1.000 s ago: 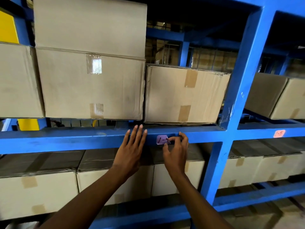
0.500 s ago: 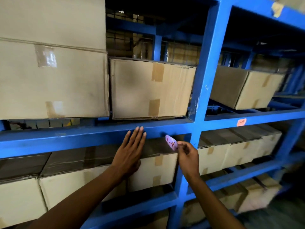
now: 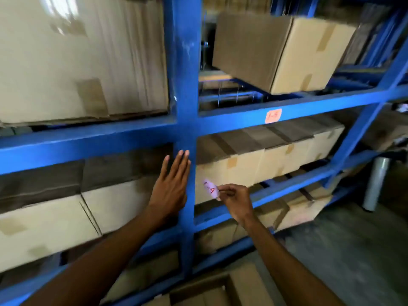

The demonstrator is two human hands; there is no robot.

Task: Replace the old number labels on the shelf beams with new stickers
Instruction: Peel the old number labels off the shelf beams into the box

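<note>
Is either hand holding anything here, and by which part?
The right hand pinches the pink label by its lower right end between fingertips. The left hand holds nothing, flat and open by the blue upright.

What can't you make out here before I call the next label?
- Orange label, head view: motion blur smears its second digit.
- Pink sticker pinched in right hand: fingers cover its lower edge.
- Left hand: palm faces away toward the upright, so contact is unclear.
- Top-left boxes: blurred, markings unreadable.
</note>
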